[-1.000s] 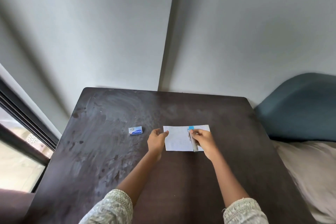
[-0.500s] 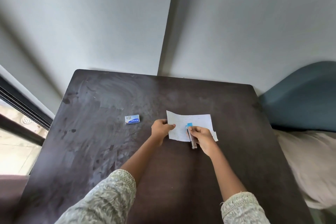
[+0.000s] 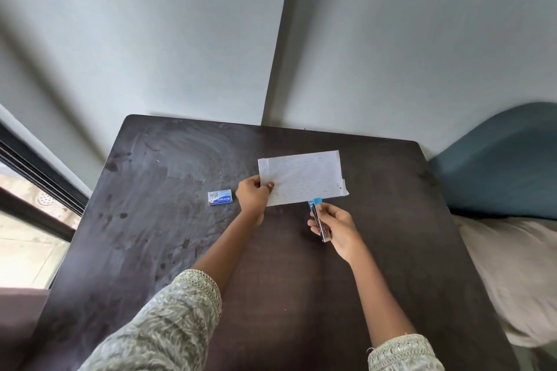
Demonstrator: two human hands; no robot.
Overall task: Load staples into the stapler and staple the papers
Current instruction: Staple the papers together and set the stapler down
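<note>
My left hand (image 3: 252,196) pinches the left edge of the white lined papers (image 3: 304,178) and holds them tilted up off the dark table (image 3: 180,238). In my right hand (image 3: 336,227) is a small metal stapler (image 3: 320,221) with a blue tip. That tip sits right at the papers' lower edge, near the middle; whether it touches them is unclear. A small blue and white staple box (image 3: 220,197) lies closed on the table just left of my left hand.
The table stands against a grey wall corner. A blue cushion (image 3: 500,159) and pale bedding (image 3: 512,274) lie along the right side. A dark window frame (image 3: 33,190) runs along the left.
The papers have come up off the table in my left hand. The stapler has slid off the sheet toward me and now sits at its lower edge.
</note>
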